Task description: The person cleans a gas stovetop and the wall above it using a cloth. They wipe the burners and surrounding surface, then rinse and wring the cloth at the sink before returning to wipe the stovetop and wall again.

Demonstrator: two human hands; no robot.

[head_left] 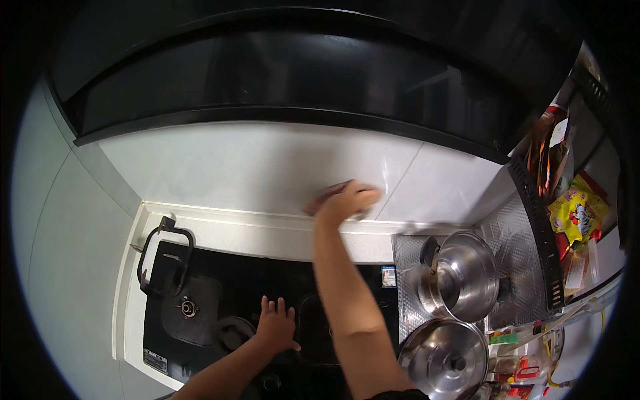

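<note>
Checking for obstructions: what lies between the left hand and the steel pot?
In the head view: the right forearm over the black cooktop, then some foil mat.

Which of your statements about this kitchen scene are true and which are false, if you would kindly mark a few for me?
1. The right hand holds a cloth at the pale wall. True.
2. The left hand grips the steel pot. False: its fingers are spread over the black hob with nothing seen in them, and the pot stands to the right of the hob.
3. The round steel lid with a black knob is nearer the person than the steel pot. True.
4. The yellow packet is at the left of the hob. False: it is at the far right of the picture.
</note>
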